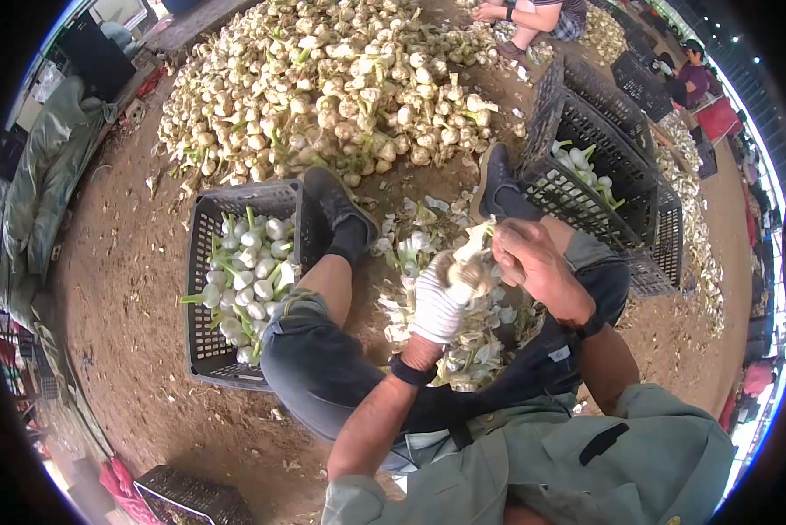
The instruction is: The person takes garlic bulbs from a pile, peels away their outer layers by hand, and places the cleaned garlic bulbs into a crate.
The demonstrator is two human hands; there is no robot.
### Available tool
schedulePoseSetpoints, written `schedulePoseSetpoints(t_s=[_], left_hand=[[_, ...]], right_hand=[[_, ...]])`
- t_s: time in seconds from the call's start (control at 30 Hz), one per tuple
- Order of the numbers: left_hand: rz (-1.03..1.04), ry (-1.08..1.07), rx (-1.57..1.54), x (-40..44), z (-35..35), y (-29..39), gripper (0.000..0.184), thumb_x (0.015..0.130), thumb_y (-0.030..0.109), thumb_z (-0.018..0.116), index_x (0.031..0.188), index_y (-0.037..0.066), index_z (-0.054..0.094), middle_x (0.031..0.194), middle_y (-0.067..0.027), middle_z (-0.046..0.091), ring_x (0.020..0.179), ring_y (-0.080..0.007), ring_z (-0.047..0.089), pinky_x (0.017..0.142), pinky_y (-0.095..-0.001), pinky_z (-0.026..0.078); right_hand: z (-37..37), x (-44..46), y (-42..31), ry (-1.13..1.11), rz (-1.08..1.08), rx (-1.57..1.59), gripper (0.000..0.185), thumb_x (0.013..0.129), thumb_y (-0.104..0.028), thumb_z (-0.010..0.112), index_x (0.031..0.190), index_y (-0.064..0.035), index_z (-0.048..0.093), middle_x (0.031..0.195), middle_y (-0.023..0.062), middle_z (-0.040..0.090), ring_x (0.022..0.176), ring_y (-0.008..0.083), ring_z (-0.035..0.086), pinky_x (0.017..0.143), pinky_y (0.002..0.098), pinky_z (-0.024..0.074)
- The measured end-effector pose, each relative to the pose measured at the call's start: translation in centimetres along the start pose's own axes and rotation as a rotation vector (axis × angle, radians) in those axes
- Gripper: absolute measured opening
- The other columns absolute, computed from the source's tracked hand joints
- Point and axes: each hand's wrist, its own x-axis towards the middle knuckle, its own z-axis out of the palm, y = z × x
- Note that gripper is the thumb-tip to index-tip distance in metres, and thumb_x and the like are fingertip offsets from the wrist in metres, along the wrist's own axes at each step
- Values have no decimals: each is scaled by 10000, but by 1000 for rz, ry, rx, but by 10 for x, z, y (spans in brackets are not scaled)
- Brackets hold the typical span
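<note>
My left hand, in a white glove with soiled fingers, is closed around a garlic bulb with pale, loose outer skin. Close against the bulb's upper right side, my bare right hand has its fingers curled in a pinch at the skin or stem; exactly what lies between the fingertips is partly hidden. Beneath both hands, a litter of garlic peelings covers the ground between my legs. White peeled garlic bulbs with green stems lie in a black plastic crate to my left.
A large heap of unpeeled garlic rises in front of my feet. Black crates stand at my right, one holding several peeled bulbs. Two other people sit farther off at the upper right. A green tarp hangs along the left.
</note>
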Motion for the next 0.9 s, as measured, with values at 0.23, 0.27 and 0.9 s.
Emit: schedulePoseSetpoints(t_s=[0.23,0.27,0.9], left_hand=[[52,107,84,-1,2,-3,350,908,309,668,1038,-13,634,906,-26,666,782,-83,609,708,-233,508],[7,143,-15,0,4,0,366,919,350,645,1020,-2,638,870,-23,664,736,-80,607,662,-228,506],[248,-3,692,-5,-1,0,585,833,176,653,1332,-44,442,1154,-179,598,998,-203,590,882,-311,482]], right_hand=[[6,-1,26,149,-65,-5,360,983,-362,556,802,-51,537,657,-15,470,460,64,379,430,237,325],[3,-1,31,154,-65,-2,360,983,-362,556,802,-51,537,657,-15,470,460,64,379,430,237,325],[5,2,28,170,-102,-561,234,843,-163,636,905,62,646,709,96,638,675,65,524,604,284,448]])
